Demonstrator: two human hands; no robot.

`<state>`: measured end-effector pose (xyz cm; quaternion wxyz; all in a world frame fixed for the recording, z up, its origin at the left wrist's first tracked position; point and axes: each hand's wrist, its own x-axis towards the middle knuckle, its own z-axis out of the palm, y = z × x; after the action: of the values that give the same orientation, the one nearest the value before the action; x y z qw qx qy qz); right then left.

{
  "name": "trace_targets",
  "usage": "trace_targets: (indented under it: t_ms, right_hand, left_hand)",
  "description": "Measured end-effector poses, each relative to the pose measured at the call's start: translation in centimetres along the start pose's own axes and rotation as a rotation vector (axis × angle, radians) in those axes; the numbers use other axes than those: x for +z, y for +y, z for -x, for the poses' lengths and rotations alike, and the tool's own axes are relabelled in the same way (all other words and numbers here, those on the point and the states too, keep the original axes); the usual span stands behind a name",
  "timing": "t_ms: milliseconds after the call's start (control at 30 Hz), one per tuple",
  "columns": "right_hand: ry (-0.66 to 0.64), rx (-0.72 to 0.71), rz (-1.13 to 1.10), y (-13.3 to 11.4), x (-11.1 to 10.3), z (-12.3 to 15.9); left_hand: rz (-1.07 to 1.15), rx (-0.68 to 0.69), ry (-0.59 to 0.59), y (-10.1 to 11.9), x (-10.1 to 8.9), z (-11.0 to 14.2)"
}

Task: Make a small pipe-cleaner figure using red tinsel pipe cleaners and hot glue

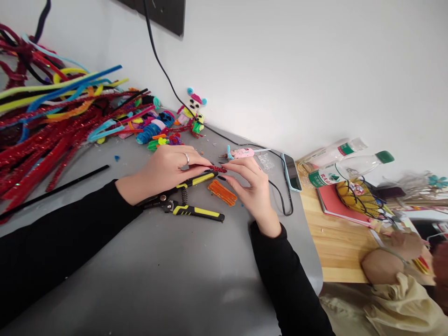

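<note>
A short piece of sparkly red pipe cleaner (219, 169) spans the gap between my two hands. My left hand (166, 165), with a ring on one finger, pinches its left end. At its right end are the closed fingertips of my right hand (250, 184). Below them on the grey table lie yellow-and-black pliers (198, 212), handles spread, partly under my left hand. A flat bundle of orange pipe cleaner pieces (222, 192) rests between the pliers and my right hand. Just beyond my right fingers is a pink glue gun-like tool (241, 153), partly covered.
Long coloured pipe cleaners (63, 121) pile up at the left. Small pipe-cleaner figures (192, 107) stand by the wall. A black cable (168, 79) crosses the back toward a phone (291, 172). Water bottles (346, 170) lie on the wooden table at right, near another person's arm (385, 263).
</note>
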<state>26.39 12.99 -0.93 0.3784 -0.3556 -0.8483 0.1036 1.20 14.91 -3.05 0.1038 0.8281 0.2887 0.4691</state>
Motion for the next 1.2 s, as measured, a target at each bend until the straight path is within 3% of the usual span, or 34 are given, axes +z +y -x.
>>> trace_targets:
  t_ms: [833,1000,1200]
  right_hand:
    - [0.044,-0.02,0.034,-0.04,0.31,0.07]
    - [0.052,-0.032,0.008,-0.08,0.25,0.05]
    - [0.027,0.001,-0.018,0.22,-0.01,0.13]
  left_hand:
    - [0.003,0.053,-0.049,-0.03,0.16,0.1]
    - [0.016,0.029,-0.074,0.0,0.03,0.12]
    - [-0.021,-0.028,-0.022,0.11,-0.18,0.03]
